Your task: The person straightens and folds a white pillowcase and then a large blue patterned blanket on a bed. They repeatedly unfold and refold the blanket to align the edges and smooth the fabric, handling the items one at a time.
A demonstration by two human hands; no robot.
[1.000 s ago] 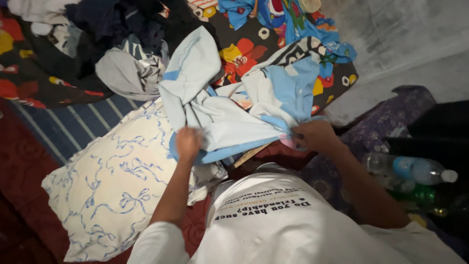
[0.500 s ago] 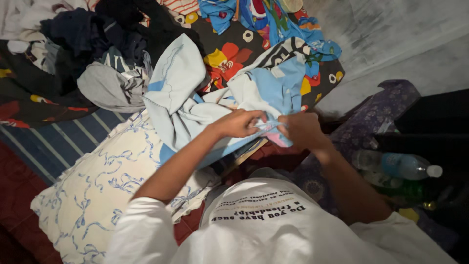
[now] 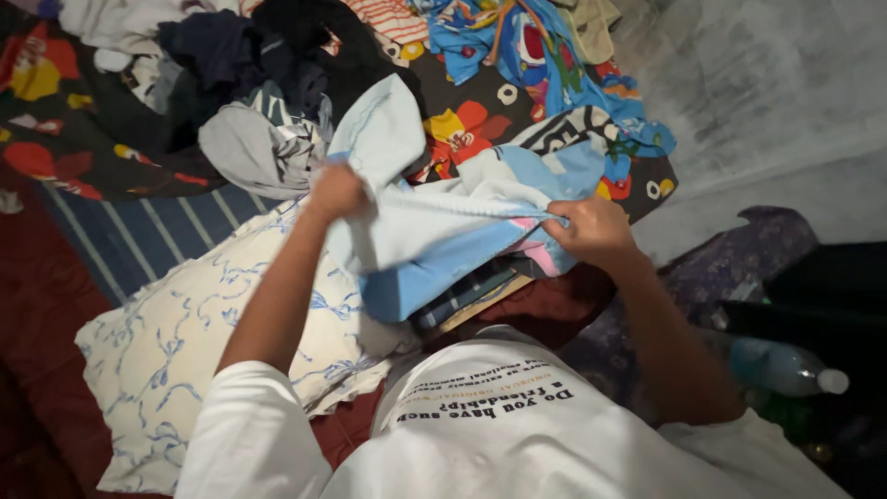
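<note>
A pale blue garment (image 3: 434, 231) is being stretched taut between both hands, left hand (image 3: 334, 191) and right hand (image 3: 591, 231) each clenched on an edge. A fold over the patterned pillow (image 3: 185, 360) is probably being called for next

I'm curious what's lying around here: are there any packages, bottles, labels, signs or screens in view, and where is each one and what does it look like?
Plastic bottle: lying on its side at the lower right, clear bluish body, white cap, faint label band.
Printed lettering: dark lines of text on the person's white shirt, bottom centre.
No signs or screens in view.
</note>
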